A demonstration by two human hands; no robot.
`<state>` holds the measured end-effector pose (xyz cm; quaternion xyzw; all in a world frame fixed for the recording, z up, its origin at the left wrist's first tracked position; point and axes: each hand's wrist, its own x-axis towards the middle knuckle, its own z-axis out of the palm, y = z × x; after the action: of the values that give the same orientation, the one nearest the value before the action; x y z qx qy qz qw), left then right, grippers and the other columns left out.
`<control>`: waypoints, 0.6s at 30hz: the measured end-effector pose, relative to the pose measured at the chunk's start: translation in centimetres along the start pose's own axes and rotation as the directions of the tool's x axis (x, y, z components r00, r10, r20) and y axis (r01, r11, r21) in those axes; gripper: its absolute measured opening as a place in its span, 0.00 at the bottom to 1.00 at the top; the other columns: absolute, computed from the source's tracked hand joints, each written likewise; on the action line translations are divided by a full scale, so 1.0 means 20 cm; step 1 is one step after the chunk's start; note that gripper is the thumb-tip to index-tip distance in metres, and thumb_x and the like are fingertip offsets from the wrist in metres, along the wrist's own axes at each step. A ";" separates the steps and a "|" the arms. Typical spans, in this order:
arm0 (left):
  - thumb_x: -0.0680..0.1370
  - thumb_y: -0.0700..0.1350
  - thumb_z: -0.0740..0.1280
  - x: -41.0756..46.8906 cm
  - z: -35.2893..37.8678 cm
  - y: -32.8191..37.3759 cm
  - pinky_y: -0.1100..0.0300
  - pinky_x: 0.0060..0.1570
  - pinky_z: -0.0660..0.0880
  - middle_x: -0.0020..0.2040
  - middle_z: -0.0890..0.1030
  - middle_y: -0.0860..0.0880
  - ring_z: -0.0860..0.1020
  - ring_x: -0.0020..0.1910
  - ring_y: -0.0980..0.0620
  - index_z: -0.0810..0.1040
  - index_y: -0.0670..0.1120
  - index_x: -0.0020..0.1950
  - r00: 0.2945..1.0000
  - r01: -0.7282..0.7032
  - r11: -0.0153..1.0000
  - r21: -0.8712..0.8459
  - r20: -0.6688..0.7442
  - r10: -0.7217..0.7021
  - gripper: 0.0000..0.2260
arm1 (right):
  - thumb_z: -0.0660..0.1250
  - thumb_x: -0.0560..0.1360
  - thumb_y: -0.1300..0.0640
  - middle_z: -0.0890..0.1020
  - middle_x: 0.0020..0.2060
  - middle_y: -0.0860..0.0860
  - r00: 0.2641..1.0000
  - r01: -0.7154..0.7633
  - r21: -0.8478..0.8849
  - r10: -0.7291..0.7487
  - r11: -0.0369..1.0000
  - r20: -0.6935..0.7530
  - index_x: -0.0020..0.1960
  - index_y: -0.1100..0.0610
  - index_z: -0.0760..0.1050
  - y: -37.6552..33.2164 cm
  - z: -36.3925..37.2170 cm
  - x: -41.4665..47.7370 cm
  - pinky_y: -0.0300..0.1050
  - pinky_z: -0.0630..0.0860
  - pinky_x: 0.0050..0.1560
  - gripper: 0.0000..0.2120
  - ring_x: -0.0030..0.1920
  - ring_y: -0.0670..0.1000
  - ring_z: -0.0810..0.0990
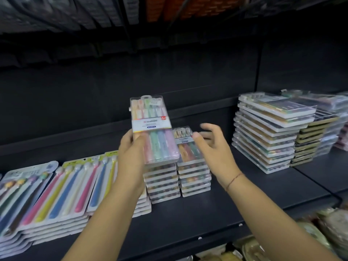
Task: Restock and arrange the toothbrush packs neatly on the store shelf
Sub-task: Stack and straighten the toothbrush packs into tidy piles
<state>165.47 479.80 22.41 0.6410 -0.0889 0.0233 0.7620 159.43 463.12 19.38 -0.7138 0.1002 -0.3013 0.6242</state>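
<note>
A person's left hand [131,147] grips a clear toothbrush pack [153,129] by its lower left edge, holding it tilted above two short stacks of packs [178,178] on a dark store shelf [235,200]. The right hand [212,147] hovers beside it, fingers spread, holding nothing. Carded toothbrushes [56,193] lie left; taller stacks [269,132] stand right.

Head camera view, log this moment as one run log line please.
left hand: holds pastel toothbrush pack above middle stack | right hand: open, empty | pack: not placed
</note>
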 end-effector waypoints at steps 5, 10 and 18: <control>0.83 0.47 0.60 -0.06 0.17 -0.01 0.51 0.57 0.78 0.59 0.80 0.53 0.80 0.57 0.53 0.76 0.53 0.64 0.989 -0.085 0.977 0.194 0.137 0.059 0.12 | 0.67 0.79 0.57 0.83 0.56 0.52 0.949 -0.260 0.329 0.177 0.908 0.262 0.69 0.50 0.67 -0.08 0.05 0.05 0.49 0.81 0.54 0.20 0.53 0.50 0.84; 0.83 0.54 0.57 0.09 0.02 -0.09 0.47 0.75 0.55 0.78 0.57 0.53 0.54 0.77 0.51 0.61 0.52 0.78 0.995 -0.098 0.777 0.621 0.035 0.097 0.23 | 0.67 0.78 0.62 0.83 0.52 0.54 0.963 -0.268 0.170 0.262 0.948 0.057 0.64 0.57 0.73 0.00 -0.08 0.19 0.45 0.82 0.46 0.14 0.47 0.51 0.84; 0.82 0.52 0.62 0.13 -0.04 -0.18 0.54 0.67 0.62 0.78 0.61 0.52 0.63 0.75 0.47 0.52 0.55 0.80 0.943 0.281 0.923 0.264 0.103 -0.316 0.30 | 0.66 0.78 0.63 0.83 0.51 0.56 0.936 -0.335 -0.017 0.334 0.942 0.107 0.53 0.58 0.79 0.15 0.00 0.34 0.43 0.81 0.46 0.06 0.46 0.52 0.82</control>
<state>168.59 479.70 19.27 0.7363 -0.0410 -0.1287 0.6631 165.61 459.01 18.62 -0.7012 0.1860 -0.1518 0.6713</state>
